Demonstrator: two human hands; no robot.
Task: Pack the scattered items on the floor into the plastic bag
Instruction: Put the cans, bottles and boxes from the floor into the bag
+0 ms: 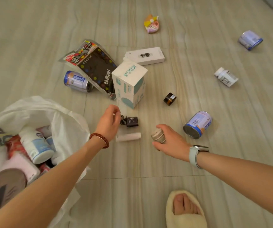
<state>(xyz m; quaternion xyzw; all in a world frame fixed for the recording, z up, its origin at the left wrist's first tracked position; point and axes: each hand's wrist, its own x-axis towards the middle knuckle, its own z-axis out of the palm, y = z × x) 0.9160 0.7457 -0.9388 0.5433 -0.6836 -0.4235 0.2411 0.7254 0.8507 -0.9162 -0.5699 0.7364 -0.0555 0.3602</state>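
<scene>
Now your right hand (170, 142) grips a small beige jar (158, 136), and your left hand (108, 123), fingers curled, pinches at a black padlock (131, 121) just beyond it. Three cans (197, 124) lie scattered on the floor. Beside your left forearm the plastic bag (63, 116) gapes, its contents blurred.
</scene>
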